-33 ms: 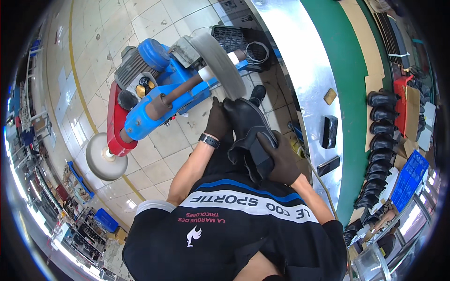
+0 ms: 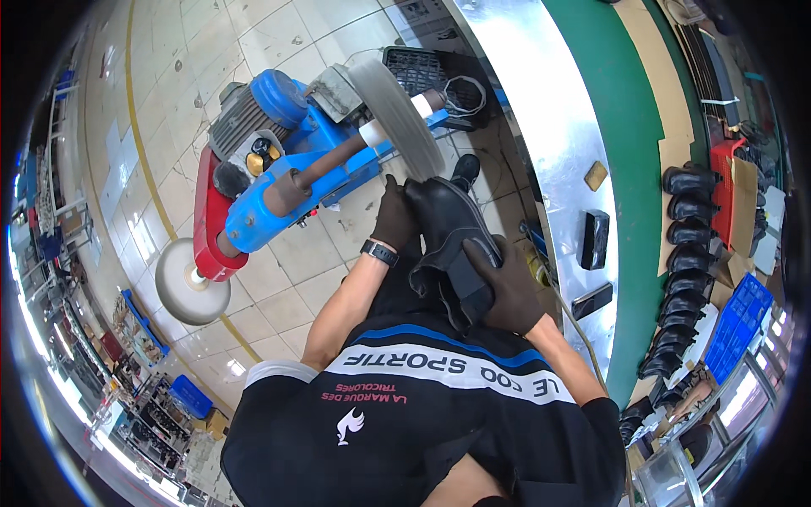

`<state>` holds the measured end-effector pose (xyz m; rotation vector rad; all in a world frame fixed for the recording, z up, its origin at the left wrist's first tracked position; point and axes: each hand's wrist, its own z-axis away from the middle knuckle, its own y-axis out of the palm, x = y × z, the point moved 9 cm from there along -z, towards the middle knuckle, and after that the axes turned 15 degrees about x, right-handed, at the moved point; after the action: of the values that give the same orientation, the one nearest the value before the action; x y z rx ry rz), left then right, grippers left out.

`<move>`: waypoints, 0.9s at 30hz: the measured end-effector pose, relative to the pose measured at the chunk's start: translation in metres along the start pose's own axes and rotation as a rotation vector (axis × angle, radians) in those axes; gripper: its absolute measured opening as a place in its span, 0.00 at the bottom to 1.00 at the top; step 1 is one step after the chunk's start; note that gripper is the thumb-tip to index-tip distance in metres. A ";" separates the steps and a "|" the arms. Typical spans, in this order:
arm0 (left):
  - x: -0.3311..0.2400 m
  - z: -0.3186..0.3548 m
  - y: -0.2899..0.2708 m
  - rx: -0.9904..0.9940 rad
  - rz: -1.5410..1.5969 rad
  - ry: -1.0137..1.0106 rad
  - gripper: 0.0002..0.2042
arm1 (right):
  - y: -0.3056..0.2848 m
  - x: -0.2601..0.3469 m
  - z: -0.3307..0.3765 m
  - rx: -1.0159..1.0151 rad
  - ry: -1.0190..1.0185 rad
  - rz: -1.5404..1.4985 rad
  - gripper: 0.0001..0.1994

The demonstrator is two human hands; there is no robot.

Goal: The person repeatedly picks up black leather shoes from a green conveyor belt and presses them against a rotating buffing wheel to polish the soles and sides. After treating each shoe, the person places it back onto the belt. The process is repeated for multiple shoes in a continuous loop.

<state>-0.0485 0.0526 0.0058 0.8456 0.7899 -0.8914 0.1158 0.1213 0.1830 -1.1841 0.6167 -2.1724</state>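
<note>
Both my hands, in dark gloves, hold a black leather boot (image 2: 446, 218) in front of my body, its toe pointing away from me. My left hand (image 2: 394, 216) is closed on the left side of the toe end. My right hand (image 2: 510, 292) wraps round the heel and shaft side. The boot's toe meets the lower edge of a grey buffing wheel (image 2: 395, 118), or comes very near it; I cannot tell which. That wheel sits on the shaft of a blue polishing machine (image 2: 253, 215).
A round white wheel (image 2: 191, 283) forms the machine's left end. To the right runs a metal-topped bench (image 2: 549, 110) with a brown block (image 2: 596, 175), a black box (image 2: 594, 239) and a phone (image 2: 591, 300). Several black boots (image 2: 686, 280) stand beyond. A dark crate (image 2: 412, 71) lies behind the wheel.
</note>
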 end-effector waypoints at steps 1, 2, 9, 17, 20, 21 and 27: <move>0.002 -0.002 0.005 -0.014 0.187 0.040 0.24 | -0.002 -0.004 -0.001 -0.002 0.022 -0.045 0.49; -0.011 -0.005 0.011 0.015 -0.052 0.171 0.21 | -0.004 -0.008 -0.003 -0.004 0.045 -0.090 0.48; -0.054 -0.019 0.033 -0.115 -1.091 0.389 0.24 | 0.044 -0.073 0.022 -0.057 0.248 -1.043 0.39; 0.000 -0.025 0.025 0.170 0.141 0.224 0.37 | 0.039 -0.056 0.018 -0.159 -0.049 -0.434 0.44; 0.039 -0.022 0.035 0.007 1.140 -0.089 0.39 | 0.021 -0.044 0.014 -0.089 -0.042 -0.327 0.45; 0.040 -0.022 0.034 -0.044 1.137 -0.103 0.39 | 0.015 -0.040 0.011 -0.073 -0.036 -0.247 0.45; 0.102 -0.040 0.004 -0.052 0.958 -0.007 0.31 | -0.022 -0.006 -0.037 0.012 -0.125 0.134 0.37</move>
<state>-0.0128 0.0555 -0.0975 1.0268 0.3142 -0.0212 0.0802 0.1456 0.1752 -1.2259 0.6100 -1.9715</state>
